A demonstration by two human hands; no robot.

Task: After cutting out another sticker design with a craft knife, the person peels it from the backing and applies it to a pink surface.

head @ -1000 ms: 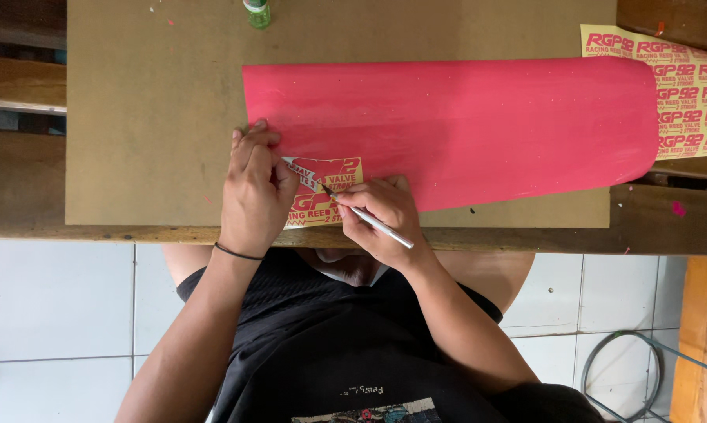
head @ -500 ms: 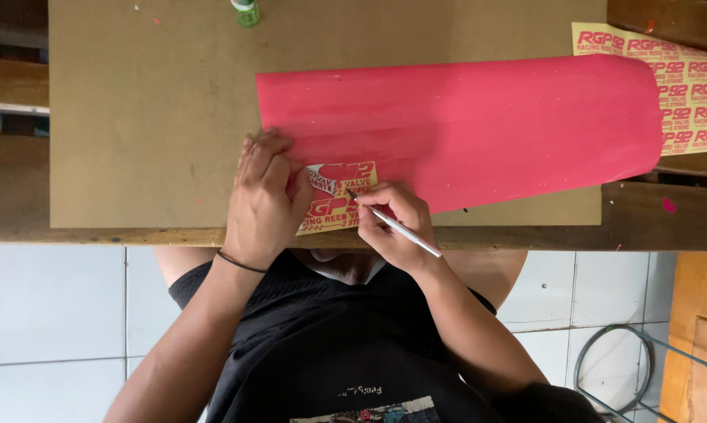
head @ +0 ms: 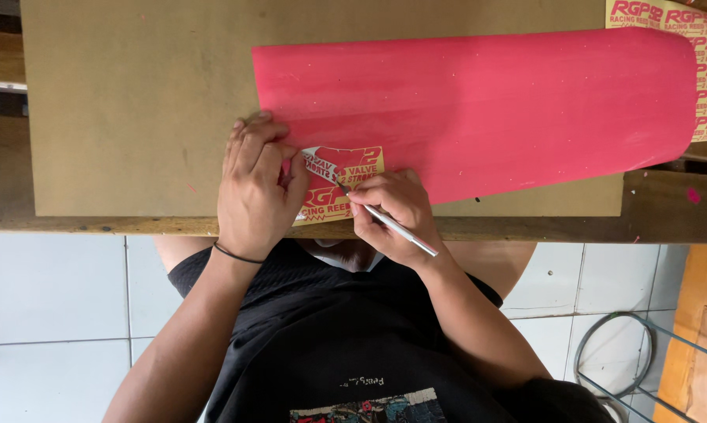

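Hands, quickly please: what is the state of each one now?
Left hand: fingers curled, pressing on the yellow sticker.
Right hand: closed on a thin silver craft knife, tip at the sticker.

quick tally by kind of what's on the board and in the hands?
Red sheet: 1
Yellow-and-red sticker sheets: 2, one under the left hand at, one at the top right corner
Thin metal craft knife, held in the right hand: 1
Total: 4
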